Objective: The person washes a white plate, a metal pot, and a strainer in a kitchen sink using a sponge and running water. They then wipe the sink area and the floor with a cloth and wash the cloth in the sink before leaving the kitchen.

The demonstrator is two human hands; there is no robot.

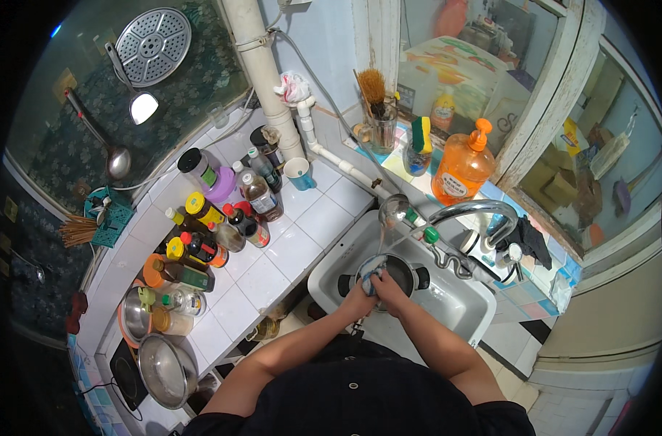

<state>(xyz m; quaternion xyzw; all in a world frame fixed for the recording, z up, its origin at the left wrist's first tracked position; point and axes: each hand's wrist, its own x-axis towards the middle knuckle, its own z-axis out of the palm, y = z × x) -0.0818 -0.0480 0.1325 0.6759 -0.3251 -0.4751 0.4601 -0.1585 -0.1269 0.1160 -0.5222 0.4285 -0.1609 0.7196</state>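
A blue and white cloth (373,267) is bunched between my two hands, over a pot (403,275) with black side handles. The pot stands in the white sink (480,301). My left hand (358,302) is closed round the lower end of the cloth. Right against it, my right hand (387,289) also grips the cloth, its fingers partly hidden. Above the pot curves a chrome faucet (483,207); a thin stream seems to run down toward the cloth. At the sink's far rim there is a metal ladle (394,209).
Left of the sink, a white tiled counter (262,287) carries several sauce bottles, a blue cup (299,174) and a metal bowl (167,370). On the window ledge behind stand an orange pump bottle (461,168), a sponge (421,136) and a glass holding brushes (382,131). A black cloth (530,241) lies right of the faucet.
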